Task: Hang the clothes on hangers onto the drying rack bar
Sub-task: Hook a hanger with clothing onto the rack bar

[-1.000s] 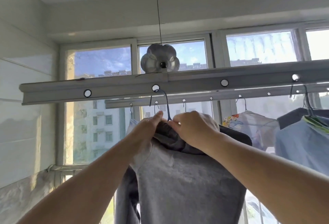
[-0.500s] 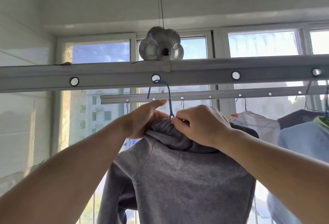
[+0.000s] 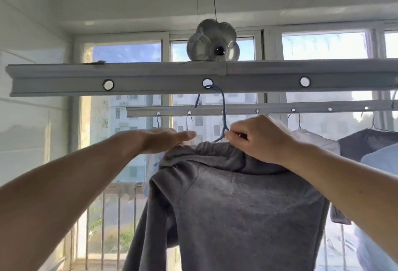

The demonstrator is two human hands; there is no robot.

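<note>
A grey sweatshirt (image 3: 241, 201) hangs on a blue hanger (image 3: 223, 115), whose hook sits in a round hole of the near drying rack bar (image 3: 150, 78). My right hand (image 3: 260, 139) pinches the hanger's neck at the sweatshirt's collar. My left hand (image 3: 165, 139) is flat with straight fingers, just above the garment's left shoulder, holding nothing.
A second rack bar (image 3: 269, 107) behind carries several hung garments: a white one (image 3: 310, 139), a dark one (image 3: 366, 141), a light blue one (image 3: 381, 158). A metal pulley cover (image 3: 212, 40) sits on the near bar. Windows and a railing (image 3: 112, 223) lie beyond.
My left hand has let go of the collar and opened flat, drawing slightly left. The view moved closer under the bar. My right hand keeps its pinch at the hanger neck.
</note>
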